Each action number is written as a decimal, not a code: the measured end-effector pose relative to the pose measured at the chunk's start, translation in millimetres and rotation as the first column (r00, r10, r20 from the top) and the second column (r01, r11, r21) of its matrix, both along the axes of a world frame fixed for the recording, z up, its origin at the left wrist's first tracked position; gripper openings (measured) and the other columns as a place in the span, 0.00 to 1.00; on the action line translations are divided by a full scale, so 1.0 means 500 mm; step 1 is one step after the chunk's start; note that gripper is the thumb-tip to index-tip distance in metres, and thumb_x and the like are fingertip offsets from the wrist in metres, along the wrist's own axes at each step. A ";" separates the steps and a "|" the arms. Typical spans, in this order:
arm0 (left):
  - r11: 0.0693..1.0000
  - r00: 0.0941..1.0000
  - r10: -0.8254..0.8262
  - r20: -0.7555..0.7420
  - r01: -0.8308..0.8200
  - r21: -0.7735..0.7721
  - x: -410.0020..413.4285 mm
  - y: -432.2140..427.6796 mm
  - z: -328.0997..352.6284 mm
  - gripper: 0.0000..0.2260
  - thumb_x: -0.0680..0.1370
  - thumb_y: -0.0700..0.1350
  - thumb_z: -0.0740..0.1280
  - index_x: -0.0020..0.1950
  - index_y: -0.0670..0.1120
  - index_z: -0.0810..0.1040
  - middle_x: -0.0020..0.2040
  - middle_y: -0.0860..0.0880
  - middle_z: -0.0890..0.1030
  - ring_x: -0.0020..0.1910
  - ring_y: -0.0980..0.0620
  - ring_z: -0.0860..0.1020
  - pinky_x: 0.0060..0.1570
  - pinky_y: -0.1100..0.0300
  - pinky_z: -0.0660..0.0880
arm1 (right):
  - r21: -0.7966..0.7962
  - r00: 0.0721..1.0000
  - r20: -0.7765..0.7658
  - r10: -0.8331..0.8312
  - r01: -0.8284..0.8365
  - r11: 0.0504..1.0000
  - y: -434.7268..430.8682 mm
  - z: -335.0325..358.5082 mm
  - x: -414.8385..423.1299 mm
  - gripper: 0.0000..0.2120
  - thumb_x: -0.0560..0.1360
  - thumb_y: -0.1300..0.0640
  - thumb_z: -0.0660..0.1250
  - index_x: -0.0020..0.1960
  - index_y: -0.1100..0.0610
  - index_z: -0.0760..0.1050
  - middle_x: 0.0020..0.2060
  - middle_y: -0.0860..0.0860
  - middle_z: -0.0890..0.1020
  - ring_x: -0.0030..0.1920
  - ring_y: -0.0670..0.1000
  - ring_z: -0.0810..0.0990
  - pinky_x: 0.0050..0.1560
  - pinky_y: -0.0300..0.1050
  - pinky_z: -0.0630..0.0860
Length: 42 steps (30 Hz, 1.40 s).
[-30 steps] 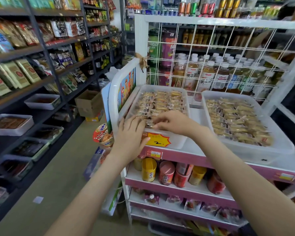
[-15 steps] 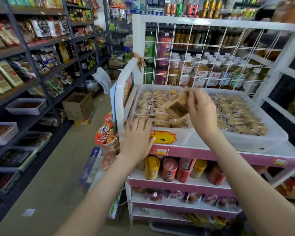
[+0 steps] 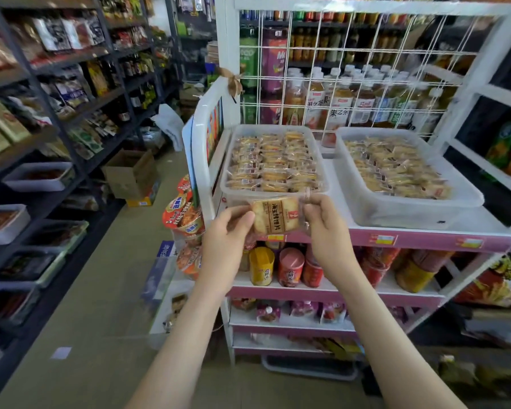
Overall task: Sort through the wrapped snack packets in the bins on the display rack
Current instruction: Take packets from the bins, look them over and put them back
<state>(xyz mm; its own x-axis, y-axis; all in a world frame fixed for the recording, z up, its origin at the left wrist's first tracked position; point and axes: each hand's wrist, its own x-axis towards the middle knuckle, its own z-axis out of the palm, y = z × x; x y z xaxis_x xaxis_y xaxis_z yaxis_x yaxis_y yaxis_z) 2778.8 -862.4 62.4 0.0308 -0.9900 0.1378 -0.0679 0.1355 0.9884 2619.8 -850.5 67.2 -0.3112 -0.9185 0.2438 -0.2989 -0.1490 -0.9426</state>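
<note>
I hold one clear-wrapped snack packet, a tan biscuit with a dark label strip, flat in front of me just below the near rim of the left bin. My left hand pinches its left edge and my right hand pinches its right edge. The left bin is packed with rows of similar packets. To its right, the second bin holds a looser pile of wrapped packets. Both bins sit on the top shelf of the white and pink display rack.
A white wire grid backs the rack, with drink bottles behind it. Cans fill the shelf below the bins. Instant noodle cups hang at the rack's left side. Dark shelving lines the aisle on the left, with a cardboard box on the floor.
My right hand lifted a packet out of the left bin and brought it down toward me. My left hand left the bin's front edge and took the packet's other side.
</note>
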 end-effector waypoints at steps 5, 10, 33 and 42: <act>0.990 0.999 0.005 -0.052 0.002 0.141 0.023 0.010 -0.003 0.05 0.78 0.39 0.68 0.50 0.48 0.80 0.48 0.47 0.84 0.48 0.51 0.83 0.49 0.55 0.81 | 0.001 0.989 0.143 -0.045 0.046 0.999 0.015 -0.032 0.018 0.08 0.81 0.54 0.59 0.46 0.50 0.75 0.40 0.52 0.82 0.47 0.59 0.81 0.50 0.64 0.78; 0.970 0.993 -0.029 -0.114 0.055 0.238 0.031 0.030 -0.013 0.07 0.76 0.34 0.69 0.46 0.45 0.81 0.39 0.47 0.83 0.45 0.46 0.83 0.51 0.51 0.80 | -0.060 0.998 -0.022 -0.060 0.058 0.996 0.031 -0.051 0.020 0.07 0.81 0.58 0.59 0.48 0.55 0.74 0.39 0.51 0.81 0.40 0.48 0.78 0.42 0.46 0.76; 0.979 0.964 -0.058 -0.261 0.106 0.173 0.036 0.047 0.001 0.13 0.75 0.33 0.68 0.50 0.50 0.83 0.45 0.48 0.83 0.50 0.48 0.81 0.45 0.57 0.80 | 0.050 0.960 0.247 0.134 -0.151 0.987 0.037 -0.026 -0.004 0.13 0.83 0.60 0.53 0.40 0.55 0.67 0.22 0.42 0.68 0.22 0.45 0.61 0.23 0.38 0.58; 0.966 0.996 -0.090 -0.010 0.090 0.241 0.022 0.051 0.001 0.24 0.76 0.41 0.70 0.71 0.52 0.70 0.56 0.48 0.80 0.57 0.49 0.80 0.58 0.51 0.78 | 0.059 0.961 0.227 0.158 -0.176 0.983 0.039 -0.016 -0.015 0.12 0.83 0.58 0.53 0.42 0.53 0.68 0.23 0.41 0.70 0.22 0.42 0.65 0.22 0.37 0.62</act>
